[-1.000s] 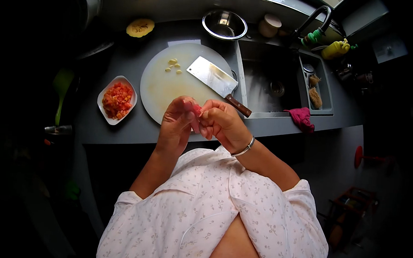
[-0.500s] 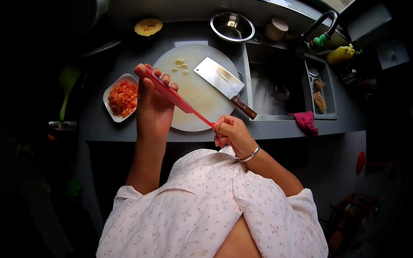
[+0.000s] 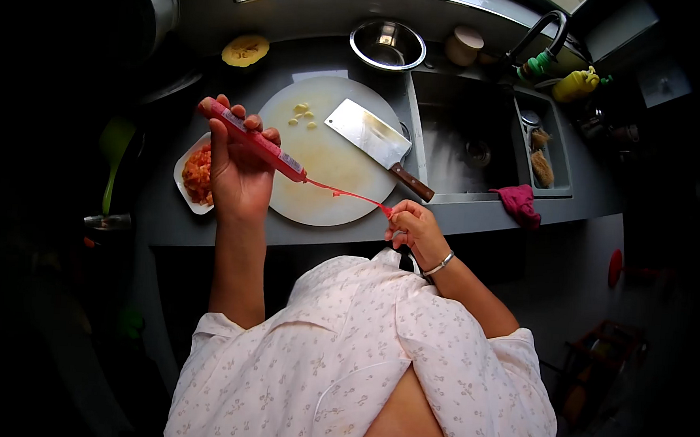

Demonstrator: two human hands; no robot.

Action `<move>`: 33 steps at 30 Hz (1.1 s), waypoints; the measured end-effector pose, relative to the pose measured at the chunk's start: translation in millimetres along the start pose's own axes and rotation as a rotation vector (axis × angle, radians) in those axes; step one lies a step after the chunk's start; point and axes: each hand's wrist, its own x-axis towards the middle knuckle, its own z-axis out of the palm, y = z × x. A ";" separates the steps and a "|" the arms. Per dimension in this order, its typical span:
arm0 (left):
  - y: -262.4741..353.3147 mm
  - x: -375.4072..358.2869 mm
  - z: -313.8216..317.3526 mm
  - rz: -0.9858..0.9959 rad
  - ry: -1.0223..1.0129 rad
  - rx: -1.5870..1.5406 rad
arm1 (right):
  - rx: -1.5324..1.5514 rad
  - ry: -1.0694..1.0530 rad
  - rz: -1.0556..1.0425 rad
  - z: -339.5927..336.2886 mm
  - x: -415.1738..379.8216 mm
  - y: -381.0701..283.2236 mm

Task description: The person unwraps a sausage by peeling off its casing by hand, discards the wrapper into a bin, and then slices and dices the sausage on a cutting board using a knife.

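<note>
My left hand (image 3: 243, 165) is wrapped round a long red packaged stick (image 3: 259, 142), held tilted over the left part of the round white cutting board (image 3: 328, 182). From its lower end a thin red strip (image 3: 347, 194) stretches to my right hand (image 3: 414, 228), which pinches the strip's end near the counter's front edge. Several pale yellow slices (image 3: 301, 109) lie on the board. A cleaver (image 3: 368, 134) with a wooden handle rests on the board's right side. Behind my left hand, a white dish (image 3: 181, 170) of chopped red food (image 3: 198, 177) is partly hidden.
At the back stand a steel bowl (image 3: 387, 45), a cut yellow squash (image 3: 246, 50) and a lidded jar (image 3: 463, 46). On the right is the sink (image 3: 465, 130) with a faucet (image 3: 562, 32), a yellow bottle (image 3: 576, 85) and a magenta cloth (image 3: 518, 205).
My left hand has moved left with the red stick, and my right hand has moved right. The red strip between them is longer and thinner, and more of the dish is covered.
</note>
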 end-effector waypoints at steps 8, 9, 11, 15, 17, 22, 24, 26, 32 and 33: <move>-67.5 -17.2 -3.4 -0.354 0.002 0.128 | 0.195 0.080 -0.132 -12.7 -6.1 -4.2; -76.6 -20.9 -1.7 -0.395 -0.009 0.164 | 0.174 0.095 -0.137 -12.8 -4.4 -6.9; -92.2 -29.0 5.2 -0.470 -0.035 0.165 | 0.124 0.143 -0.221 -11.4 -7.4 -13.7; -120.3 -41.8 10.8 -0.550 -0.080 0.276 | 0.288 0.079 -0.401 -11.2 -22.4 -42.9; -131.8 -47.1 17.0 -0.582 -0.096 0.277 | 0.323 0.050 -0.436 -15.6 -29.8 -52.7; -167.1 -64.0 29.8 -0.651 -0.117 0.271 | 0.213 0.104 -0.503 -21.9 -63.3 -72.3; -183.3 -72.9 34.8 -0.697 -0.137 0.267 | 0.137 0.134 -0.540 -39.2 -75.1 -71.1; -200.5 -83.6 43.2 -0.725 -0.142 0.270 | 0.011 0.187 -0.576 -55.9 -89.4 -71.8; -249.5 -111.3 64.5 -0.700 -0.249 0.308 | -0.112 0.266 -0.621 -107.4 -136.9 -76.2; -255.1 -115.5 70.2 -0.701 -0.253 0.311 | -0.143 0.273 -0.624 -113.7 -143.7 -77.8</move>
